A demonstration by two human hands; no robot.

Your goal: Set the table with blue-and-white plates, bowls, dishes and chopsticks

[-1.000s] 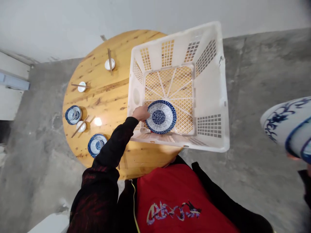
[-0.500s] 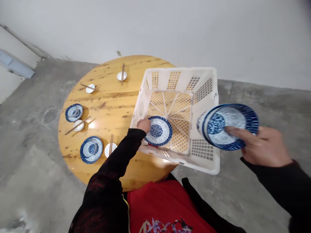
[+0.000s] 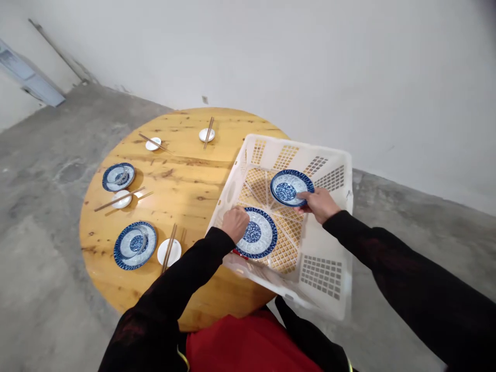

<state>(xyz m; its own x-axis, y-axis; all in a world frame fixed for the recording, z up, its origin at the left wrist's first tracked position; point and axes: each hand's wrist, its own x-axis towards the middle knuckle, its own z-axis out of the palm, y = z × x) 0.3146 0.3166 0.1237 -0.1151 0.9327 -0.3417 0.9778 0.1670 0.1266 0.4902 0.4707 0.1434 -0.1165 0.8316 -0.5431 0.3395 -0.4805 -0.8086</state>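
My left hand point(image 3: 234, 224) is closed at the left edge of a blue-and-white patterned plate point(image 3: 264, 236), over the near left part of a white plastic basket point(image 3: 329, 240). Its fingertips are hidden. Something red shows under that plate's near edge. In my right hand point(image 3: 320, 203) is a small stack of blue-rimmed plates point(image 3: 291, 182), thumb on top and fingers beneath. The stack is tilted, inside the basket's outline toward its far right; whether it touches the bottom I cannot tell.
The basket stands on the right of a round wooden table point(image 3: 186, 170), overhanging its edge. To the left are blue-rimmed plates point(image 3: 123, 257) with clear glass bowls point(image 3: 134, 245), and several small white dishes point(image 3: 174, 253) with chopsticks point(image 3: 169, 248). A white wall point(image 3: 271, 62) stands behind.
My right hand has brought the stack from outside the basket's right side leftward and over its inside. My left hand stays at its plate. The view has shifted slightly.
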